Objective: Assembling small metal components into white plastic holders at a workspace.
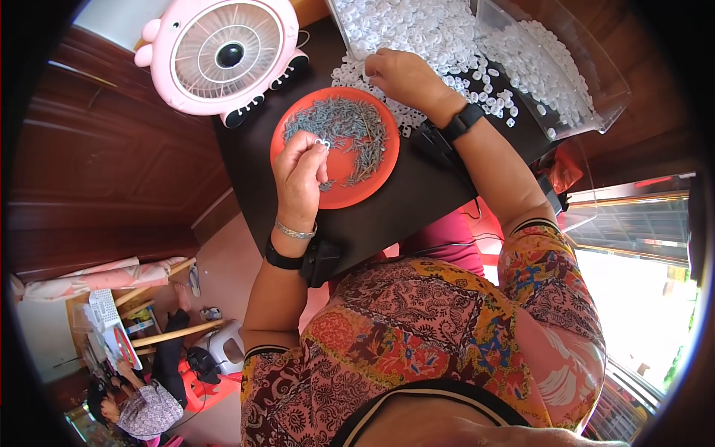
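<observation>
My left hand [299, 175] is over the near left part of an orange-red plate [350, 198], thumb and fingers pinched on a small white plastic clip [322, 143]. Many small grey nails [328, 113] lie heaped in the plate, leaving part of its bottom bare. Beyond the plate's far right rim, my right hand [406, 77] is at the edge of a large spread of loose white plastic clips [424, 30]. Its fingers are curled closed; whatever they may hold is hidden.
A pink animal-shaped fan [227, 54] stands at the far left of the dark table [257, 175]. A clear plastic bin [607, 112] of white clips lies at the far right. Lower left, another person [153, 410] sits near a red stool [195, 387].
</observation>
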Tool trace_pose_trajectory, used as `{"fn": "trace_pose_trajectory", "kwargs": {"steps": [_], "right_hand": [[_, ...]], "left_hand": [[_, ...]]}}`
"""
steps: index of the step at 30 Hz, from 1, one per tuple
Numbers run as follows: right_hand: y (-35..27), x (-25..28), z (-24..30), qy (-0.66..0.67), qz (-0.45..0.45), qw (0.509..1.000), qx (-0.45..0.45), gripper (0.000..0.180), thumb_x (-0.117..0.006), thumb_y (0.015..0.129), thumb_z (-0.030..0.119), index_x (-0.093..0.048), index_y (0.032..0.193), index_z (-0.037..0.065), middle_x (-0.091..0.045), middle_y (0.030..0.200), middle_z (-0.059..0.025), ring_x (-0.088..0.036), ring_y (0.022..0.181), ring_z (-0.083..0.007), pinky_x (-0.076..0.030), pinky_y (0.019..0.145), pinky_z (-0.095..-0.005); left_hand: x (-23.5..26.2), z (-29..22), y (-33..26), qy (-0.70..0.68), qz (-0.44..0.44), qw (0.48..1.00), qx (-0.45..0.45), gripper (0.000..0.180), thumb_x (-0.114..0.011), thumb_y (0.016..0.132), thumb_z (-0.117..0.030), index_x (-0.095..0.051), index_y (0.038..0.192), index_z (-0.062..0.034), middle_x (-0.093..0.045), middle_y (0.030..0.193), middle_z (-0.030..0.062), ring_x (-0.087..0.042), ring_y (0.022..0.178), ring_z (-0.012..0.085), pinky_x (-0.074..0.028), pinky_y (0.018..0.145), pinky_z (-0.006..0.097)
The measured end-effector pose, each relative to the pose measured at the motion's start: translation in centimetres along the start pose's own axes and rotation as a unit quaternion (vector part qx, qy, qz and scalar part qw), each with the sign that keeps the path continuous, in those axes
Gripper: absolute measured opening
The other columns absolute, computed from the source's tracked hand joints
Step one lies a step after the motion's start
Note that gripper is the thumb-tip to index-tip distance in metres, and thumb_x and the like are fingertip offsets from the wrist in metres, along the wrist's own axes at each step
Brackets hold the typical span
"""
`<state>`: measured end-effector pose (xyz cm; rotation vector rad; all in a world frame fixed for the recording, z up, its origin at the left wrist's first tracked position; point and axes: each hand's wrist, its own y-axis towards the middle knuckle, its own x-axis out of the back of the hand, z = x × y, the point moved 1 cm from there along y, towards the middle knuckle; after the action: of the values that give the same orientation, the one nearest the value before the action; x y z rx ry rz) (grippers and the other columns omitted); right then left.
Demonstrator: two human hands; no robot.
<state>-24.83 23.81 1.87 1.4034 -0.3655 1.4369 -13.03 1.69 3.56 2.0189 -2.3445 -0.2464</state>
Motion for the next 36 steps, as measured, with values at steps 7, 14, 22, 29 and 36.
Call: {"fn": "trace_pose_trajectory", "kwargs": {"steps": [7,14,22,29,36], "right_hand": [[0.1,0.9,0.5,0.341,0.028,0.938,-0.050,0.021,-0.063,0.082,0.007,-0.063,0.103,0.003,-0.065,0.088,-0.0066,-0.063,0.073,-0.0160,-0.051,0.070,-0.0282],[-0.8,1.7,4.8,0.660,0.162,0.727,-0.094,0.023,-0.063,0.086,0.006,-0.061,0.108,0.001,-0.063,0.091,-0.0021,-0.060,0.076,-0.0087,-0.051,0.071,-0.0224],[-1.3,1.6,7.2,0.672,0.179,0.716,-0.061,0.022,-0.063,0.086,0.005,-0.063,0.108,0.001,-0.063,0.086,-0.0008,-0.057,0.073,-0.0068,-0.049,0.069,-0.0209],[-1.8,2.1,8.1,0.631,0.193,0.751,-0.036,0.023,-0.063,0.086,0.005,-0.065,0.109,0.001,-0.060,0.078,0.0014,-0.052,0.069,-0.0052,-0.046,0.066,-0.0205],[-1.8,1.9,7.8,0.633,0.194,0.748,-0.048,0.021,-0.062,0.086,0.002,-0.064,0.107,-0.001,-0.060,0.077,0.0003,-0.052,0.068,-0.0055,-0.046,0.064,-0.0206]], "left_hand": [[-0.1,-0.2,-0.1,-0.004,-0.004,1.000,0.009,0.015,-0.050,0.087,-0.008,-0.049,0.073,-0.0037,-0.045,0.059,-0.0014,-0.040,0.050,0.0050,-0.032,0.048,0.020],[-0.1,-0.3,0.0,-0.001,-0.010,1.000,0.006,0.013,-0.051,0.088,-0.011,-0.053,0.078,-0.0029,-0.049,0.061,-0.0007,-0.043,0.052,0.0051,-0.033,0.049,0.019],[0.1,0.0,0.0,-0.020,0.005,1.000,-0.013,0.015,-0.051,0.091,-0.016,-0.055,0.084,-0.0031,-0.060,0.071,0.0036,-0.053,0.060,0.0072,-0.041,0.053,0.019],[-0.1,-0.2,0.1,-0.044,0.010,0.999,-0.012,0.016,-0.049,0.091,-0.016,-0.055,0.085,-0.0020,-0.064,0.078,0.0083,-0.057,0.062,0.0102,-0.044,0.055,0.020],[0.2,-0.1,0.2,-0.086,0.008,0.996,-0.001,0.015,-0.049,0.091,-0.015,-0.054,0.084,-0.0014,-0.064,0.079,0.0111,-0.058,0.062,0.0122,-0.046,0.055,0.021]]}}
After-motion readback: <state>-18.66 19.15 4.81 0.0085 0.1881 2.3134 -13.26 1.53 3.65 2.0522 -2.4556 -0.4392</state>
